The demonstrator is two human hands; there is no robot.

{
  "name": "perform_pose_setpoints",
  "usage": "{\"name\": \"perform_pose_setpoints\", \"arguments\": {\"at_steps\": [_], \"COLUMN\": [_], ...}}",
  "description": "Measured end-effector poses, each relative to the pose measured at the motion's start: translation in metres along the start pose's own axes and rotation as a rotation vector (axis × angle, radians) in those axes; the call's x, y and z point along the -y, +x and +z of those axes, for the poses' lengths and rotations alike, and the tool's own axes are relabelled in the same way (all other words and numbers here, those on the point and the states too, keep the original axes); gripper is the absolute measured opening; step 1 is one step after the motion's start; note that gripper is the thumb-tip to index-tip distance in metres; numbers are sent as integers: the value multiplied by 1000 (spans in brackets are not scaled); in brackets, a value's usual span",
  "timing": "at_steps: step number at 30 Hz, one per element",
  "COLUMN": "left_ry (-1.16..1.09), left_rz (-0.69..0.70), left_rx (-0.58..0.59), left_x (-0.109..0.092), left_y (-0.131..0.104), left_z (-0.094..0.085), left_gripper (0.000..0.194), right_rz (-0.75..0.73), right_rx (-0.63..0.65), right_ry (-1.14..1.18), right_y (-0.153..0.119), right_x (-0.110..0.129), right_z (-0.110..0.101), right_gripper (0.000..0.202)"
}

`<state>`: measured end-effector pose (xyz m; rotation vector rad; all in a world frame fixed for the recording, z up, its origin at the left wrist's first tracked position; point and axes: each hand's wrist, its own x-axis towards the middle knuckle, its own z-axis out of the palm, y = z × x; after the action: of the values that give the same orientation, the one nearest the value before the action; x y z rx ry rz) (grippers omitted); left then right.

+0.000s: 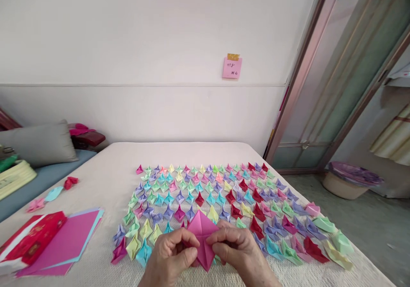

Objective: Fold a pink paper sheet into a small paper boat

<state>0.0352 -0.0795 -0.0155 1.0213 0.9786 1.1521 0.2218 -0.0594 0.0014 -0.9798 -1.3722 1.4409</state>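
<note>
A pink sheet of origami paper [201, 228], folded into a diamond with crease lines across it, is held up between my two hands near the table's front. My left hand [176, 253] pinches its left side between thumb and fingers. On the right side, my right hand [238, 248] grips it the same way. Behind and around my hands stand rows of small folded paper boats [179, 213] in pink, red, green, blue, purple and yellow. My hands and the pink paper hide some of the nearest ones.
At left lie a stack of coloured paper [75, 240] and a red packet [40, 240]. Crumpled paper pieces [54, 194] lie beyond them. A grey cushion [41, 142] rests farther left. A pink note [232, 68] is taped to the wall. A lined bin [350, 180] stands right of the table.
</note>
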Motion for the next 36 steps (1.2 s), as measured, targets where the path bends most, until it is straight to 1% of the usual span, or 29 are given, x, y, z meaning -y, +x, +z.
{"name": "perform_pose_setpoints", "arguments": {"at_steps": [1, 2, 5, 6, 7, 8, 9, 10, 12, 13, 15, 17, 22, 26, 29, 31, 33, 36], "left_ry": [-30, -64, -152, -173, -195, -224, -250, -266, -244, -194, -77, -7, 19, 51, 59, 90, 124, 149], "left_rz": [-5, -7, -6, -11, -28, -50, -79, -108, -145, -152, -165, -169, -186, -195, -213, -223, -222, -215], "left_rx": [-18, -31, -62, -73, -84, -94, -95, -82, -18, 12, 41, 40, 58, 107, 108, 109, 116, 128], "left_x": [0, 0, -1, 0, 2, 5, 9, 14, 25, 30, 35, 37, 32, 34, 34, 32, 30, 29], "left_y": [0, 0, 1, 2, 3, 5, 7, 8, 11, 12, 12, 12, 12, 14, 13, 12, 12, 13], "left_z": [1, 3, 6, 7, 8, 8, 8, 8, 8, 8, 7, 6, 5, 5, 5, 5, 6, 7], "left_gripper": [21, 30, 74, 85, 91, 92, 88, 78, 51, 44, 48, 51, 53, 56, 59, 62, 63, 56], "right_rz": [1, 0, -17, -29, -45, -60, -72, -80, -81, -77, -78, -86, -62, -102, -125, -127, -126, -122], "right_rx": [-14, -26, -49, -55, -66, -80, -94, -108, -132, -142, -153, -162, -160, -157, -141, -133, -155, -191], "right_ry": [25, 43, 78, 86, 96, 105, 114, 124, 131, 129, 116, 99, 49, 5, -38, -53, -51, -26], "right_y": [1, 1, 4, 5, 6, 7, 8, 8, 9, 8, 7, 6, 5, 7, 8, 7, 6, 4], "right_x": [-3, -6, -16, -20, -23, -26, -28, -29, -31, -31, -30, -30, -34, -46, -52, -51, -47, -40], "right_z": [1, 2, 3, 3, 3, 3, 3, 3, 3, 3, 3, 3, 1, -3, -5, -5, -2, 3], "right_gripper": [12, 11, 10, 9, 8, 7, 6, 5, 3, 3, 5, 9, 16, 18, 15, 13, 10, 9]}}
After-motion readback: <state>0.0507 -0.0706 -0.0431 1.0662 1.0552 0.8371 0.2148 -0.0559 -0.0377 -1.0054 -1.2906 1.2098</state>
